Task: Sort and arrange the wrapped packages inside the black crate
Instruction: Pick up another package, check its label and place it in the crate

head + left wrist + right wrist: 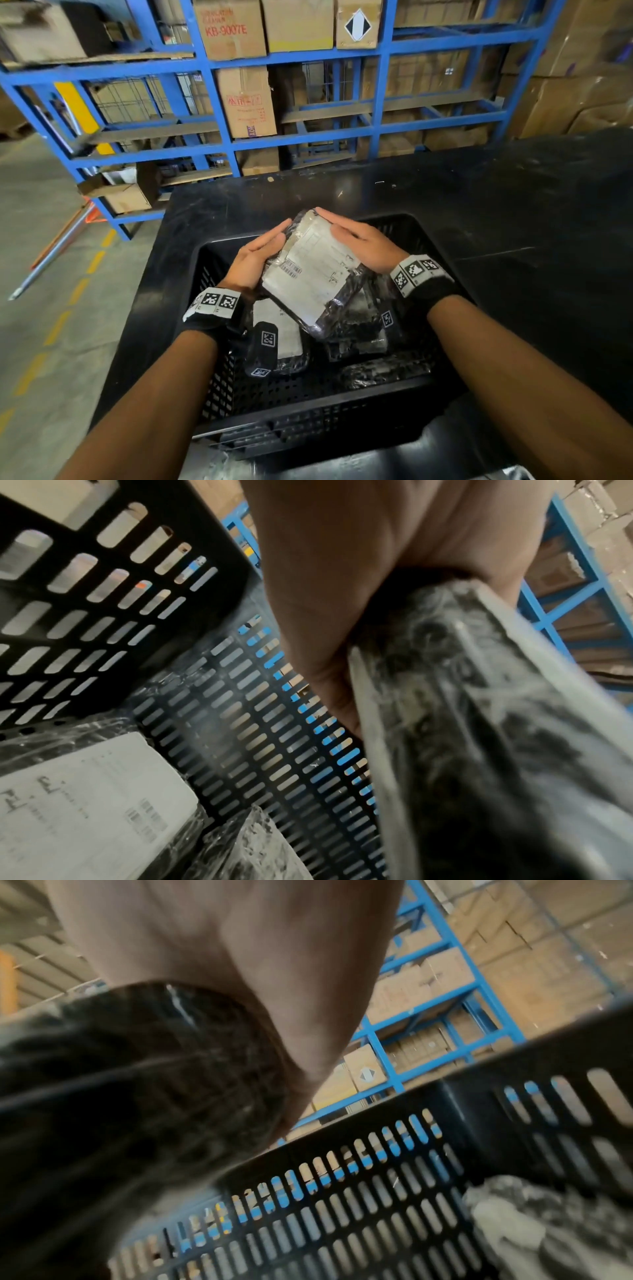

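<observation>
Wrapped package (310, 274) held in both hands above black crate (308, 416) on desk (513, 212)

Left hand (255, 260) cupped under and around left edge of package, thumb along its side; right hand (363, 241) laid over top right corner, fingers nearly straight and pressing on white label. Package tilted, near end low, clear of crate floor. More wrapped packages (363, 329) lying loose in crate below, one with white label (279, 330) at left, another dark one (385, 371) near front wall. Crate slotted on all sides. Blue shelving (219, 102) with cardboard boxes (245, 102) beyond desk
</observation>
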